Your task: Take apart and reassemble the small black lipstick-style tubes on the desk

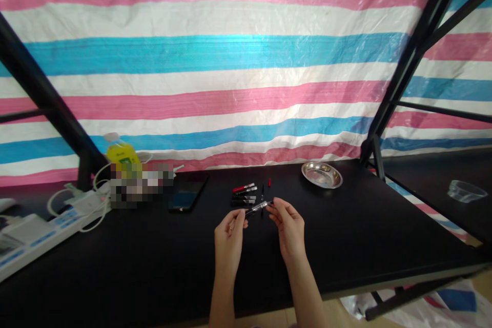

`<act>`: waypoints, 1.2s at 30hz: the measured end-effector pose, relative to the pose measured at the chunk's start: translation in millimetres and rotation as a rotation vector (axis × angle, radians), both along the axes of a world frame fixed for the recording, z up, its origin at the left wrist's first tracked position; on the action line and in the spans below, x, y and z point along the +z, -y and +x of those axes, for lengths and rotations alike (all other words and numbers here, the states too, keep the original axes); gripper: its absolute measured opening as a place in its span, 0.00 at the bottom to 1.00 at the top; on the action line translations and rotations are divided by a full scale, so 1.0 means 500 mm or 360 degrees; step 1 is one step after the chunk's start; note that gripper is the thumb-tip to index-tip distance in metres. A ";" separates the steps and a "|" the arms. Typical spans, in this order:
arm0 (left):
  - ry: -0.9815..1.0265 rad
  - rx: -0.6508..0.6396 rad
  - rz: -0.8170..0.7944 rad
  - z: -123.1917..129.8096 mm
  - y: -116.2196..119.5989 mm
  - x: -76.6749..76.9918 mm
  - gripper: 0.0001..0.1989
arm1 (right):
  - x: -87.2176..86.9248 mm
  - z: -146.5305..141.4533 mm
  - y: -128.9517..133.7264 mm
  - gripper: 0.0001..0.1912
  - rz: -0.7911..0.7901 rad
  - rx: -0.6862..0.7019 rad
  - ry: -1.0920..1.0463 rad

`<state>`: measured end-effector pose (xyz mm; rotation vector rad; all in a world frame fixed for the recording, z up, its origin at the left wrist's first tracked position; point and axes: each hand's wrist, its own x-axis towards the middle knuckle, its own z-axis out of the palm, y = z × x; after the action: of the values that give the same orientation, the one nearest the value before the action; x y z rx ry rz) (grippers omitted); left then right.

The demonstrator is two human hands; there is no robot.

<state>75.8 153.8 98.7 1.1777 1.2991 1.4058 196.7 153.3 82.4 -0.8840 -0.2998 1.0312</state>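
Observation:
A slim black and clear pen is held slantwise between my two hands, above the black table. My left hand pinches its lower left end, and my right hand pinches the upper right end. Just beyond the pen lie a red pen and several black pens with clear parts, grouped side by side. To their right are a small red cap and a thin black piece, partly hidden behind the held pen.
A round metal dish stands at the back right. A dark phone lies left of the pens. Further left are a yellow bottle and a power strip with white cables. A clear bowl is on the right-hand table.

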 end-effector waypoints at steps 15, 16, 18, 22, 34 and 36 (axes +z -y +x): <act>0.1037 -0.0149 -0.0332 0.023 -0.003 -0.004 0.10 | 0.023 -0.027 0.015 0.20 0.0180 -0.0073 0.0512; 0.1230 -0.0187 -0.0381 0.021 -0.003 0.000 0.06 | 0.023 -0.028 0.016 0.20 0.0189 -0.0084 0.0520; 0.1580 -0.0272 -0.0414 0.013 -0.003 0.007 0.04 | 0.022 -0.027 0.016 0.19 0.0189 -0.0090 0.0534; 0.1996 -0.0434 -0.0308 -0.004 -0.002 0.004 0.11 | 0.016 -0.025 0.015 0.18 0.0158 -0.0087 0.0538; 0.1858 -0.0419 -0.0462 0.003 -0.004 0.001 0.08 | 0.021 -0.037 0.020 0.17 0.0198 -0.0039 0.0733; 0.1604 -0.0406 -0.0497 0.009 -0.004 0.000 0.04 | 0.020 -0.042 0.023 0.18 0.0263 -0.0023 0.0806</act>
<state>80.3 155.6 98.8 0.2901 0.5778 1.2626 175.8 142.0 92.5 -0.9862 -0.7916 0.7440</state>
